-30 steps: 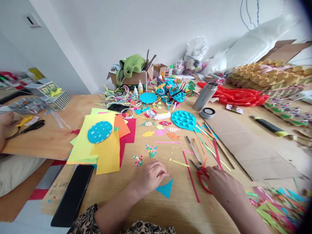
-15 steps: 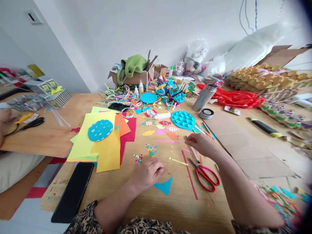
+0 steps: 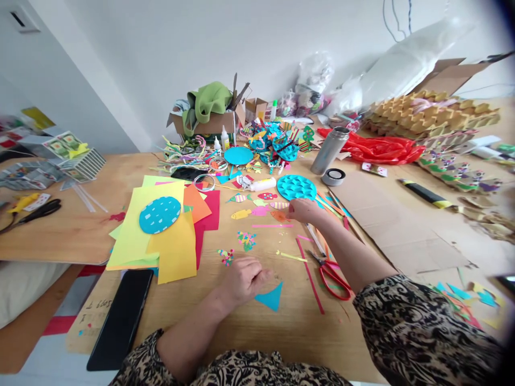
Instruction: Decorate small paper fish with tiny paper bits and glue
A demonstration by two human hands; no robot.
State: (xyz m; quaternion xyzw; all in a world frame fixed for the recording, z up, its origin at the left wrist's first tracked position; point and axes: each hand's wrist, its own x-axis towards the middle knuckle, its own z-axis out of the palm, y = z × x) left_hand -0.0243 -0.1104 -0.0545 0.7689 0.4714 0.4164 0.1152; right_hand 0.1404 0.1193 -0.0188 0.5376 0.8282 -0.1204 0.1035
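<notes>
My right hand (image 3: 304, 210) reaches forward over a group of paper fish, fingers drawn together and pointing down beside the orange fish (image 3: 279, 215) and the striped fish (image 3: 279, 205). The fingertips are partly hidden, so what they hold cannot be made out. My left hand (image 3: 246, 280) rests on the table with its fingers curled in, and I see nothing in it. Close by lies a blue paper triangle (image 3: 271, 297). Small coloured paper dots (image 3: 246, 240) lie beyond that hand. Red-handled scissors (image 3: 335, 280) and a slim white cutter (image 3: 315, 239) lie below my right forearm.
Coloured paper sheets (image 3: 177, 257) with a spotted blue disc (image 3: 160, 215) lie left, above a black phone (image 3: 120, 321). A scalloped blue disc (image 3: 296, 187), a steel flask (image 3: 330, 151) and a tape roll (image 3: 333, 177) stand beyond my right hand. Cardboard (image 3: 386, 220) covers the right.
My right hand has moved forward and left, from above the cutter to the fish. My left hand has stayed nearly in place. Another person's hand at the far left is out of view.
</notes>
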